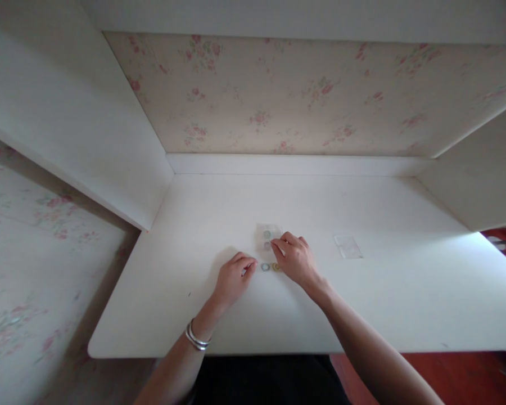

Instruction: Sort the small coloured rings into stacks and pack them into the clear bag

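Observation:
A small clear plastic box [261, 229] with compartments lies on the white desk, and small round pieces [267, 234] show inside it. My right hand [298, 260] reaches over the box's right side with fingers pinched together; what they hold, if anything, is hidden. Just in front of the box lie a silver-grey ring [265, 268] and a gold-coloured ring [275, 267], the gold one partly close under my right hand. To the left of the silver ring, my left hand [235, 275] is near the desk top, thumb and fingertips pressed together. Anything between them is too small to make out.
A flat clear plastic piece, like a lid [348, 247], lies to the right on the desk [152, 304]. White side panels [122, 140] and a flowered back wall [303, 101] enclose the desk. A tiny dark speck [189, 294] is at left.

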A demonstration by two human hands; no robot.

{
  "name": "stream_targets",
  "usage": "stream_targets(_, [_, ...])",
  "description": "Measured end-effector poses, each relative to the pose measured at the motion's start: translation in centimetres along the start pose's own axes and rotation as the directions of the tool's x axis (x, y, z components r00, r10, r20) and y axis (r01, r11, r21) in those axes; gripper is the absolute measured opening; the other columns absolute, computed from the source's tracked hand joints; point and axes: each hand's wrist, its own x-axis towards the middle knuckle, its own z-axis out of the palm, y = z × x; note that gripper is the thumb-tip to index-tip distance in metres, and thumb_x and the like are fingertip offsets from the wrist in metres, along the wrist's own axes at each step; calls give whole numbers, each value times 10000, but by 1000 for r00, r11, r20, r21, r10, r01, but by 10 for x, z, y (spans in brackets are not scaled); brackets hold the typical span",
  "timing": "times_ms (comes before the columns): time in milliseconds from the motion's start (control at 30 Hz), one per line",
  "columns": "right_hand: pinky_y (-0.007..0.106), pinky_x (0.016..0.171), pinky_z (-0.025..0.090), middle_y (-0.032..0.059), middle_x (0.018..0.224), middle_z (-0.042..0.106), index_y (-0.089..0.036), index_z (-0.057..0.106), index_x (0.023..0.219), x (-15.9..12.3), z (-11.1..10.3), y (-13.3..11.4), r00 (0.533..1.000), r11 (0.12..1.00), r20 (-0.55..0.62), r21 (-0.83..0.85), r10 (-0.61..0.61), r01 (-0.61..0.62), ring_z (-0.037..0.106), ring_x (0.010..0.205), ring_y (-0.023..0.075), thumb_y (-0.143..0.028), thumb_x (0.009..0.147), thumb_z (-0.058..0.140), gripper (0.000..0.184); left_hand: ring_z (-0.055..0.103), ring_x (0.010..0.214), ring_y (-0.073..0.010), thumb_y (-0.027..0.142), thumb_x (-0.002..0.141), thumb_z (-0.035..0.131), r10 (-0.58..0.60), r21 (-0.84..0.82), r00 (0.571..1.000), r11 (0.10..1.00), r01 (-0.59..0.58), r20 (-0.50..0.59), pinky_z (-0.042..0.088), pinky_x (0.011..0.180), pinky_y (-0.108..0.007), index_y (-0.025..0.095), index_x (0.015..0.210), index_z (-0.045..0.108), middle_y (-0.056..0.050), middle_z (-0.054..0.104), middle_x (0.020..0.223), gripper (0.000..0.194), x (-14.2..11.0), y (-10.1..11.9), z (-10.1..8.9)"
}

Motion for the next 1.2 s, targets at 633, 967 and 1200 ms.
stream_targets(633, [240,619,424,26,767,592,-210,709,864,-62,-1,36,915,871,-89,354,395,-341,549,645,116,-391,877,486,287,602,805,-126,304,900,472,58,140,988,987,-79,143,484,767,-241,238,985,654,-22,616,938,212,3,17,9])
stream_targets(967, [235,597,421,24,760,577,-209,710,875,-72,2,42,912,841,-45,406,409,-357,535,626,110,-406,880,477,306,594,763,-123,269,904,459,20,189,987,981,-50,159,462,720,-238,226,909,660,-21,615,892,205,4,27,16])
stream_targets(1200, [232,579,419,26,754,574,-205,711,870,-76,2,44,917,826,-54,457,395,-329,533,620,107,-388,885,472,301,556,710,-121,301,871,519,-39,-21,998,999,40,41,462,675,-237,194,870,673,-24,612,822,187,13,27,11])
